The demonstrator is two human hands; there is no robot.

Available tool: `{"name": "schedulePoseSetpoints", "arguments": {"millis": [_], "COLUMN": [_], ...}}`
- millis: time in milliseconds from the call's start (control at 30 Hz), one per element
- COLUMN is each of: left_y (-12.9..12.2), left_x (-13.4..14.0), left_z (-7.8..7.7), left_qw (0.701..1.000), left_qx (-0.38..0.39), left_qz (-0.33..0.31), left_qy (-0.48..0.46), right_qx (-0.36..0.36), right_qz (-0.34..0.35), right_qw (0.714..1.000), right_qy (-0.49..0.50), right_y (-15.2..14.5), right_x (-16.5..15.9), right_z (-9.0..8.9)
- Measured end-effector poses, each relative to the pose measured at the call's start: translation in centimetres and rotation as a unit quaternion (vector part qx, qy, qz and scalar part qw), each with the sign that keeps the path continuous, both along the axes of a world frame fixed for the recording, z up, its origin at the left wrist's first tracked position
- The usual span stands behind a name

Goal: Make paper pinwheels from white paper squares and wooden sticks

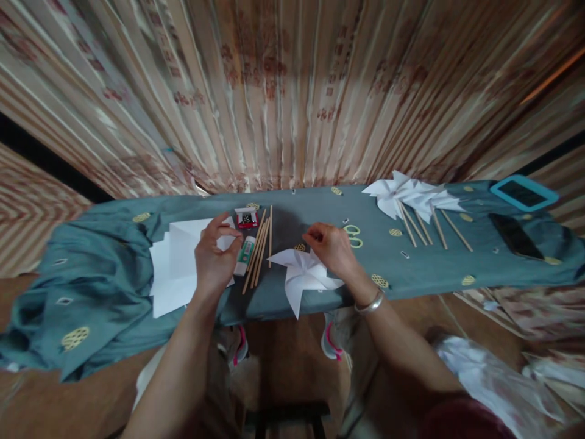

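Note:
My left hand (216,251) is raised over the edge of a stack of white paper sheets (170,277), thumb and forefinger closed in a ring-shaped pinch. Whatever it may hold is too small to make out. Close by are a small red box (247,219) with dark bits inside, a glue stick (245,255) and several wooden sticks (258,255). A folded white paper pinwheel (304,274) lies on the cloth without a stick showing. Over its upper right side is my right hand (333,246), fingers curled together; anything between them is hidden.
Scissors with pale green handles (354,236) lie right of my right hand. Farther right are several paper pinwheels (397,194) on sticks, a dark phone (515,235) and a blue-framed tablet-like object (524,192). A green patterned cloth (292,305) covers the table; a curtain (292,91) hangs behind.

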State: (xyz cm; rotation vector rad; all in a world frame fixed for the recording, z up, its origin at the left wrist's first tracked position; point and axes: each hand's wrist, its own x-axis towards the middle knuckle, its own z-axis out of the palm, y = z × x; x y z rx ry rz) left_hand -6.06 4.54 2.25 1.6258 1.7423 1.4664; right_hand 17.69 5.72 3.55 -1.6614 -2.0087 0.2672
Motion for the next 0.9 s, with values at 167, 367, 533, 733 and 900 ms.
{"name": "schedulePoseSetpoints", "arguments": {"millis": [167, 367, 533, 733, 900], "left_y": [0.3, 0.6, 0.4, 0.9, 1.5], "left_x": [-0.3, -0.5, -1.0, -1.9, -1.6], "left_z": [0.0, 0.2, 0.0, -2.2, -3.3], "left_qw": [1.000, 0.999, 0.998, 0.983, 0.971], "left_qx": [0.002, -0.001, -0.007, -0.096, -0.122], "left_qz": [0.008, 0.033, -0.002, -0.085, -0.091], "left_qy": [0.005, -0.008, 0.054, 0.129, 0.185], "right_qx": [-0.031, -0.031, -0.023, -0.020, 0.001], "right_qz": [0.046, 0.095, 0.124, 0.128, 0.133], "right_qw": [0.996, 0.989, 0.985, 0.987, 0.988], "right_qy": [-0.064, -0.112, -0.114, -0.098, -0.075], "right_y": [1.0, 1.7, 2.1, 2.5, 3.0], "right_x": [-2.5, -3.8, -4.3, -4.3, -3.8], "right_z": [-1.2, -2.3, -2.9, -3.4, -3.6]}}
